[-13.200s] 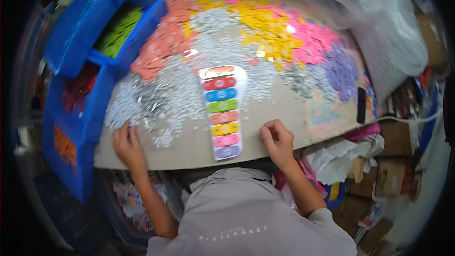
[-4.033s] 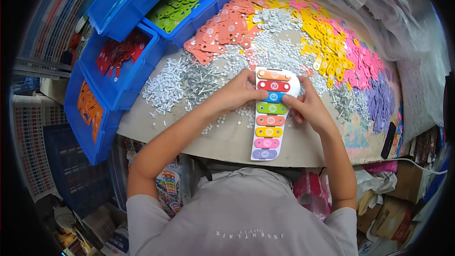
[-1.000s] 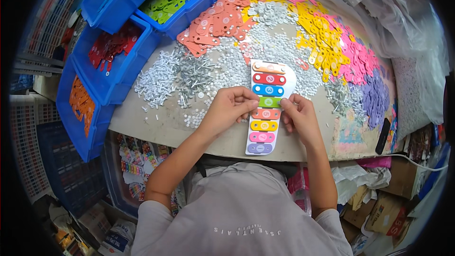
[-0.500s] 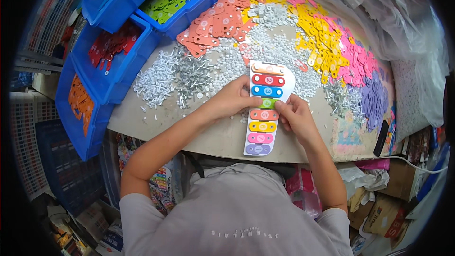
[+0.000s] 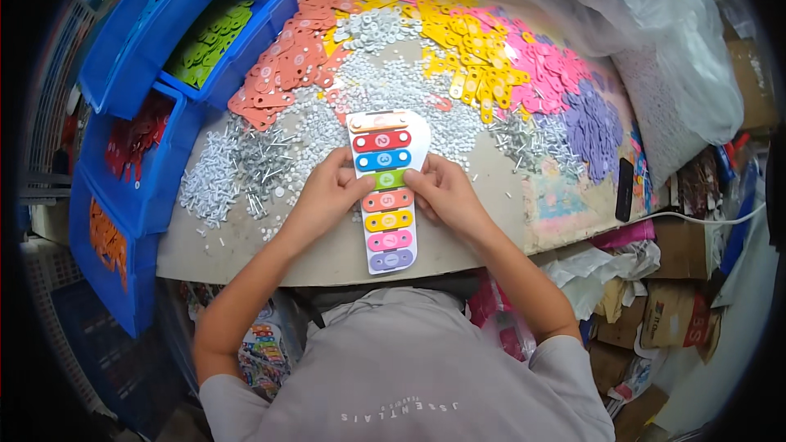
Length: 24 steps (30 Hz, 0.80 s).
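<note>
A toy xylophone (image 5: 389,219) with a white base and a row of coloured bars is held over the front part of the table. My left hand (image 5: 334,190) grips its left edge, the thumb on the left end of the green bar (image 5: 389,180). Opposite it, my right hand (image 5: 444,188) is closed on the right edge, its thumb at the green bar's other end. White caps cover both ends of the red bar (image 5: 381,141) and the blue bar (image 5: 383,160). Small holes without caps show in the bars below the green one. The fingers under the base are hidden.
Blue bins (image 5: 168,172) on the left hold green, red and orange bars. Loose white caps (image 5: 385,82), white pins (image 5: 211,184) and metal pins (image 5: 262,155) cover the table, with coral, yellow, pink and purple bars (image 5: 591,127) behind. A black object (image 5: 625,190) lies at right.
My view has shifted, so the whole scene sits differently in the picture. Both hands keep their hold at the green bar, and the xylophone's caps look the same.
</note>
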Tool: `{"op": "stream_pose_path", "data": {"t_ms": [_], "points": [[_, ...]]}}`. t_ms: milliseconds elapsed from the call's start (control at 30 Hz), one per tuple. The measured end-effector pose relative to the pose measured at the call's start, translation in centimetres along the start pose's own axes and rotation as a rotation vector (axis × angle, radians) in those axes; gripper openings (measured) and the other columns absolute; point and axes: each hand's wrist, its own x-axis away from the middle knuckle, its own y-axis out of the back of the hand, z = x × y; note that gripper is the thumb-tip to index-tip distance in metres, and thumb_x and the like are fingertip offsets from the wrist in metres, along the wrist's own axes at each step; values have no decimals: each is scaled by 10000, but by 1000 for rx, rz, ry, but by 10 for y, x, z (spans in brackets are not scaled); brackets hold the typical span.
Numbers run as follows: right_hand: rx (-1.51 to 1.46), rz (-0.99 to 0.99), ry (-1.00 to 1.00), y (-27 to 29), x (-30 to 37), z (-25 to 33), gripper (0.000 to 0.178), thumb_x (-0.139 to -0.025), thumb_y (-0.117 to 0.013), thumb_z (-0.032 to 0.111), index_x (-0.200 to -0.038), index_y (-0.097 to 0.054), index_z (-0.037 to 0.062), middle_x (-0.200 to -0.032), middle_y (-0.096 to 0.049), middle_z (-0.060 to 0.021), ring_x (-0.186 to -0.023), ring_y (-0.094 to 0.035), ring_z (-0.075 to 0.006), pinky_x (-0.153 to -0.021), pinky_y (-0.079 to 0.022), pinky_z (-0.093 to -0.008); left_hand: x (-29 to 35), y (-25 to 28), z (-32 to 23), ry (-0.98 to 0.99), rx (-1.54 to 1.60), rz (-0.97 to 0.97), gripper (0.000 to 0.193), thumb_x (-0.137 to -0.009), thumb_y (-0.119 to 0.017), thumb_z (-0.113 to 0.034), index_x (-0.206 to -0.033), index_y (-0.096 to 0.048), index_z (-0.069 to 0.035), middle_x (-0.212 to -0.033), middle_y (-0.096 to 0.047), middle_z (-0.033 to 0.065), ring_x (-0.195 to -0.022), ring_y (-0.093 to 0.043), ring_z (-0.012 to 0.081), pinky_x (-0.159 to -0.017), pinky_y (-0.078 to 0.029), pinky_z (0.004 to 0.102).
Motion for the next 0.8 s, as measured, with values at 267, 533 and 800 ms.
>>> {"op": "stream_pose_path", "data": {"t_ms": [267,533,800], "points": [[755,-1025,583,108,29,-22,143,-1002,-565,123,-964,-607,-9,-795,-601,-85,-712,-551,-165,-659,-462,-321,87,4,18,-110,-71,-417,125,-993,-634,-102,-1052,-700,-14,-823,-649,-49,-713,-538,3,-628,-401,170],[843,-1072,412,235,58,-79,188,-991,-604,181,-1039,-628,0,-855,-612,-35,-771,-559,-144,-716,-473,-291,93,19,41,-373,-276,-670,82,-958,-665,-64,-1009,-708,-17,-779,-660,25,-640,-552,65,-566,-433,237],[482,-1211,670,221,48,-86,164,-1050,-539,168,-1127,-613,44,-1111,-678,-72,-889,-629,-143,-757,-509,-275,94,86,24,-412,-944,-1005,75,-867,-711,-78,-925,-710,-32,-873,-623,81,-838,-597,292,-742,-483,400]]}}
